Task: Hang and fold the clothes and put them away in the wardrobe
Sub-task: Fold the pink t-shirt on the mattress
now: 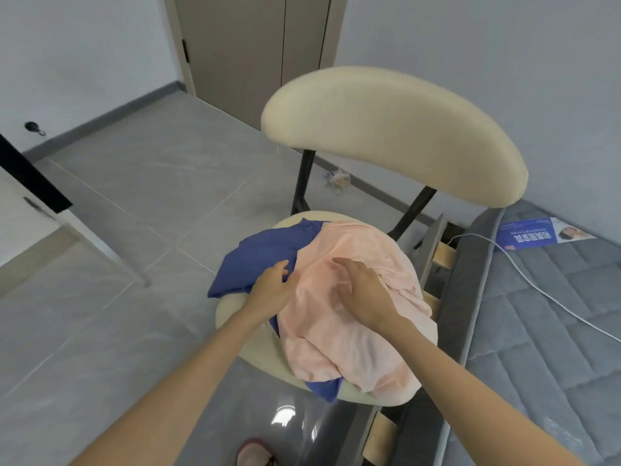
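A grey tiled floor fills the left of the room, and a grey quilted mattress lies along the right. Between them stands a cream padded chair with a dark metal frame. On its round seat a pale pink soft-cloth garment is heaped loosely over a crumpled blue garment, which sticks out to the left and at the front edge.

The right hand lies on top of the pink heap near its middle, palm down with the fingers spread and straight, gripping nothing. The left hand sits at the pink garment's left edge, where it meets the blue one; its fingers bend lightly over the cloth, and I cannot tell whether they pinch any.

A blue printed leaflet and a thin white cable lie on the mattress.
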{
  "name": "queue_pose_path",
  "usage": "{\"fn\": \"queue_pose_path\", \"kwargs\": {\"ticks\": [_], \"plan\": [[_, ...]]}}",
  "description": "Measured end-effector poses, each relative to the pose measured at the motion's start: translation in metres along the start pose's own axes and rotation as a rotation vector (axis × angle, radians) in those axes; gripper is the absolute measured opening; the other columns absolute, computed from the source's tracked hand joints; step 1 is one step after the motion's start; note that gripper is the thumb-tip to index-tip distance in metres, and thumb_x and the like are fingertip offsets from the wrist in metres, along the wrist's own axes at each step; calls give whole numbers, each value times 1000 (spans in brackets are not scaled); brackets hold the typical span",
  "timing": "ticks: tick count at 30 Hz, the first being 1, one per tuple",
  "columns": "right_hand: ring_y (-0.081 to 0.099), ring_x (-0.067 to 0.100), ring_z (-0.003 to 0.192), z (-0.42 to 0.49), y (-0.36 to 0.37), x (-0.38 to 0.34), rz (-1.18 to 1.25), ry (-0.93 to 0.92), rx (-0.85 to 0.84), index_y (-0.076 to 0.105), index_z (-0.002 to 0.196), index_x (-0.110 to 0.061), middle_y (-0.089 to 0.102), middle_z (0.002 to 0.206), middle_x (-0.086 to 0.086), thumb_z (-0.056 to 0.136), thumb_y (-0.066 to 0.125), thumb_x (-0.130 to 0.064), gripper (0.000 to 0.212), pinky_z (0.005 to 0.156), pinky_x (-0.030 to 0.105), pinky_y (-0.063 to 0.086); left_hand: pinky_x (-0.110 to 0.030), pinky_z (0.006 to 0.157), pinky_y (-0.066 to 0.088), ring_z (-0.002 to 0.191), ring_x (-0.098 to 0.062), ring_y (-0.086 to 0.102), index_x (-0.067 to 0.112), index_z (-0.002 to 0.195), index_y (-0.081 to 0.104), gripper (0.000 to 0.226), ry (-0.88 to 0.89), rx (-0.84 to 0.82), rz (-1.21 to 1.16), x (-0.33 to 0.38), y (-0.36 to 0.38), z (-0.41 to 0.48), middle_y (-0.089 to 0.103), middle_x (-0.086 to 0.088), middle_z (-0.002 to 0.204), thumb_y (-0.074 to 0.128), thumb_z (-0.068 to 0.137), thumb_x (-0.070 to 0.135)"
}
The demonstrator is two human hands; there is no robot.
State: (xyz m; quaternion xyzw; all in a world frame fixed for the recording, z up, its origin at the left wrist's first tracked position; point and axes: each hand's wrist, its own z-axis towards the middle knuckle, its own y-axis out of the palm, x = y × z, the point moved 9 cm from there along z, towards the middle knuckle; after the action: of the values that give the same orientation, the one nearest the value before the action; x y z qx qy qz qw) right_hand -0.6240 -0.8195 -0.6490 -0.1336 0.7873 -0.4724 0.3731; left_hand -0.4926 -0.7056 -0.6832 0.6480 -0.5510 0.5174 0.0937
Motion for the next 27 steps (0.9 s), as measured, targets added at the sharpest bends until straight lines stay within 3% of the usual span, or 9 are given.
{"fn": "queue_pose_path", "kwargs": {"ticks": [2,4,8,13,15,18,21,25,27], "plan": [[39,26,126,10,13,10,-84,-25,28,38,143,-28,41,143,-1,94,45,-21,49,102,38,38,-30,77,36,98,-23,55,22,97,59,16,11,25,9,-6,13,16,59,1,99,49,95,36],[45,24,118,16,19,13,-146,-92,106,48,135,-25,46,133,0,95,46,-23,40,96,35,42,-33,69,35,81,-25,53,12,79,55,27,18,76,-40,-9,22,27,55,1,78,53,92,36],[54,23,101,17,18,15,-120,-179,240,61,110,-17,54,115,0,95,50,-25,20,86,33,44,-31,66,33,75,-21,47,-3,89,57,20,97,181,-184,-3,26,27,55,-7,80,53,92,17],[55,25,90,0,-7,13,-9,-206,268,58,100,-12,55,105,2,97,51,-25,15,77,38,45,-28,65,32,77,-16,44,-6,94,58,20,210,216,-299,27,17,-10,53,-8,84,51,93,13],[56,23,87,-19,-26,13,25,-236,293,57,99,-12,55,103,1,98,50,-26,15,77,40,46,-28,70,33,80,-14,46,-1,93,59,18,245,170,-318,48,19,-31,54,-6,87,52,94,16],[56,20,84,-56,-58,21,75,-271,327,56,96,-12,56,98,0,98,50,-24,13,77,38,46,-23,66,37,74,-11,50,15,80,60,16,214,86,-309,76,30,-63,59,2,78,54,93,19],[64,19,85,-94,-87,45,244,-217,299,59,95,-12,62,99,0,96,55,-16,6,80,33,51,-29,75,41,82,-17,56,7,94,67,17,189,-42,-369,101,54,-97,63,-7,89,55,95,19],[69,12,89,-152,-104,72,634,-143,186,67,99,-15,67,109,-3,90,62,-10,12,84,29,57,-29,66,46,73,-18,56,1,109,62,22,219,-78,-338,131,84,-142,56,-9,81,51,98,18],[68,10,96,-179,-98,69,758,-172,66,71,99,-23,68,108,-8,87,66,-11,18,84,28,57,-38,81,52,86,-27,63,3,117,59,24,214,-103,-381,142,97,-161,62,-14,93,50,99,15]]}}
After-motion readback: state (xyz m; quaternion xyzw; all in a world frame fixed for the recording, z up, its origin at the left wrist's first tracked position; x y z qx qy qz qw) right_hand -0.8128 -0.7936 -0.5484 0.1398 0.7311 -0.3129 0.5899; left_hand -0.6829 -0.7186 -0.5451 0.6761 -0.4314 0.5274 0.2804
